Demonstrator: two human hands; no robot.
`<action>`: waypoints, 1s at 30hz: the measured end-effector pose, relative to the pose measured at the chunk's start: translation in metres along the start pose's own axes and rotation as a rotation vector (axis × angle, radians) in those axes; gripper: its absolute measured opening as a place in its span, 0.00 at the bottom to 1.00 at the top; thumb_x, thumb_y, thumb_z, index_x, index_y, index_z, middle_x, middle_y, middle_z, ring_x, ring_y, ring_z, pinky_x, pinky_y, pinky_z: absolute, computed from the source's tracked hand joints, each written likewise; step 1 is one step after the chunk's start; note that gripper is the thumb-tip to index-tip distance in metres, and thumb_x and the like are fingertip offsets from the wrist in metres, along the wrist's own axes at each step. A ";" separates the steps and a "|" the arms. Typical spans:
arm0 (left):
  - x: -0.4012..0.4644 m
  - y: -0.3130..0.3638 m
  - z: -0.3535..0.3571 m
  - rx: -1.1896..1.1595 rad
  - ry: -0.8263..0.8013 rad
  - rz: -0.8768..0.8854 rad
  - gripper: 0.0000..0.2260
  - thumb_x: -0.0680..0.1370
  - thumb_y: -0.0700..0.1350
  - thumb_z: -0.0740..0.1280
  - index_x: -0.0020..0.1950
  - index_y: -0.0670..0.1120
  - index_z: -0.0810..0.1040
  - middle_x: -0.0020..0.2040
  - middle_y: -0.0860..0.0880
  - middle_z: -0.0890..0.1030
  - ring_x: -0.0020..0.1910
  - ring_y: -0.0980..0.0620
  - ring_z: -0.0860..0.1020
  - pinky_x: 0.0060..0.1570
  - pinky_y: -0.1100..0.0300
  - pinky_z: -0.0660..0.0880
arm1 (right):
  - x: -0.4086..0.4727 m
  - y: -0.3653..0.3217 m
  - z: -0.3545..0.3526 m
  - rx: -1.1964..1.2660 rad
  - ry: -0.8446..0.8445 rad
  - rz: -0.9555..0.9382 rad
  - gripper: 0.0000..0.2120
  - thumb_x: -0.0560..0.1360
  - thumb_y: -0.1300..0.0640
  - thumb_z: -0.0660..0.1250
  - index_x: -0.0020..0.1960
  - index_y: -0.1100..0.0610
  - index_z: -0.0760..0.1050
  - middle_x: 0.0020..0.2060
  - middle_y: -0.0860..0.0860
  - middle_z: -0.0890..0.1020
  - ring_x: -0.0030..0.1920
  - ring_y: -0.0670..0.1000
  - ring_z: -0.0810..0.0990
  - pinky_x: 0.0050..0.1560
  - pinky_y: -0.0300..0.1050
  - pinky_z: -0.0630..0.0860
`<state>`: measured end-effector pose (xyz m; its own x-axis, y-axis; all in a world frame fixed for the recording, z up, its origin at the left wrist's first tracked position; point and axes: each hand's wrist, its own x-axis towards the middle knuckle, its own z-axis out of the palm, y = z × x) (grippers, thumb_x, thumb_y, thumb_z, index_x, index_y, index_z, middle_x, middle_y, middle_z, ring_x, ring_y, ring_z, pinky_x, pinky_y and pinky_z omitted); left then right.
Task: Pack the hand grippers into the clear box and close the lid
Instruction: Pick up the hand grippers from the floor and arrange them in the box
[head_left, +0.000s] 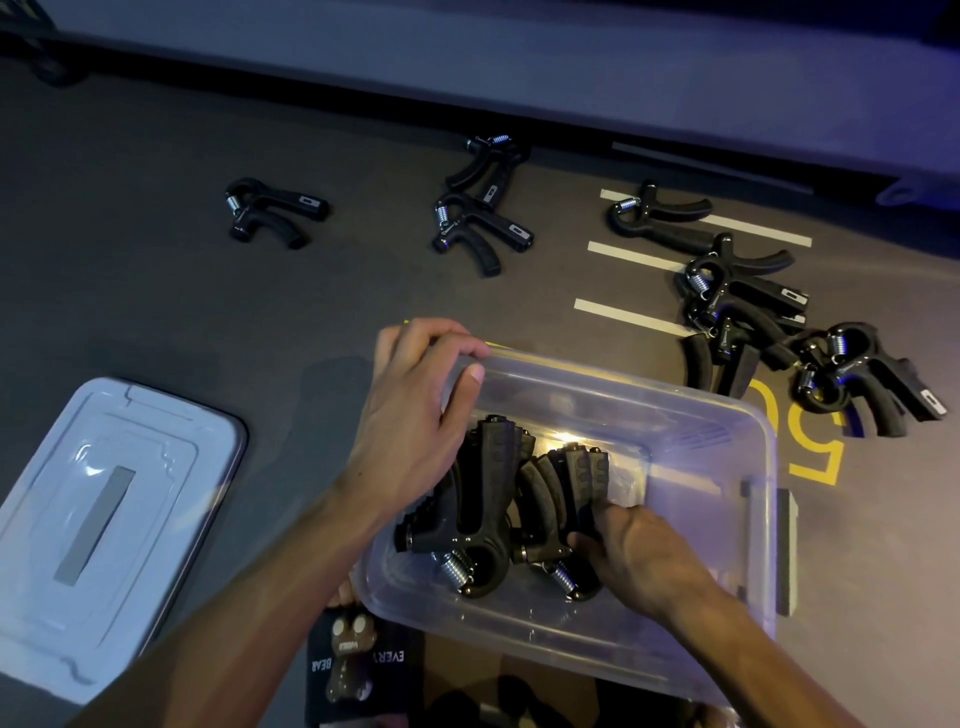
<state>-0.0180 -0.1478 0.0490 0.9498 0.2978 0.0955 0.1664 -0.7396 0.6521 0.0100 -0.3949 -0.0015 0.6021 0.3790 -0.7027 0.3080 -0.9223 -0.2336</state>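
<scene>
1. Clear box (691, 447): an open, translucent tub on the grey floor (156, 291), in the lower middle of the view, with no lid on it.
2. Packed hand grippers (483, 499): several black grippers stand side by side in the left half of the box, handles pointing toward 12 o'clock and steel springs toward 6 o'clock.
3. Left hand (415, 415): it reaches in from 7 o'clock and rests on the box's far left corner. Its fingers (441, 338) curl over the rim and the thumb presses the inner wall, so the hand grips the box edge.
4. Right hand (639, 551): it enters from 5 o'clock and lies inside the box, against the rightmost packed gripper (571, 483). Its fingers are wrapped around that gripper's lower body, near the spring.
5. Lid (98, 525): a pale, rounded rectangle lying flat on the floor at 9 o'clock from the box, well apart from it.
6. Loose grippers, far side: one (270, 210) at 11 o'clock, and a pair (480, 208) at 12 o'clock whose two pieces touch.
7. Loose grippers, right side: a tangled heap (769, 312) at 2 o'clock from the box, lying across white floor stripes (623, 252) and beside a yellow painted marking (815, 457).
8. Dark printed card (358, 670): just beside the box's near left corner at 6 o'clock, partly under the left forearm.
</scene>
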 end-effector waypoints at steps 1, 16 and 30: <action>0.000 0.000 0.000 -0.006 -0.005 -0.001 0.07 0.84 0.45 0.64 0.59 0.50 0.80 0.59 0.56 0.73 0.61 0.51 0.68 0.62 0.71 0.61 | 0.001 0.000 -0.002 -0.015 0.003 0.005 0.19 0.79 0.39 0.60 0.59 0.53 0.74 0.55 0.56 0.81 0.56 0.58 0.79 0.47 0.43 0.71; 0.034 -0.040 -0.012 -0.254 0.060 -0.193 0.10 0.84 0.42 0.62 0.58 0.51 0.82 0.54 0.57 0.80 0.56 0.61 0.76 0.57 0.66 0.70 | 0.004 -0.046 -0.110 0.112 0.513 -0.512 0.09 0.79 0.45 0.58 0.47 0.48 0.72 0.36 0.44 0.79 0.38 0.50 0.80 0.40 0.48 0.74; 0.153 -0.200 -0.017 0.187 -0.056 -0.768 0.26 0.79 0.50 0.68 0.77 0.58 0.68 0.74 0.40 0.67 0.73 0.37 0.66 0.75 0.47 0.61 | 0.092 -0.086 -0.144 0.184 0.466 -0.588 0.12 0.79 0.51 0.60 0.59 0.51 0.76 0.53 0.45 0.79 0.54 0.51 0.77 0.55 0.46 0.71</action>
<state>0.0892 0.0561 -0.0543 0.5625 0.7387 -0.3713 0.8177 -0.4305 0.3822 0.1454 -0.2701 0.0510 0.6379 0.7658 -0.0820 0.5707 -0.5415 -0.6173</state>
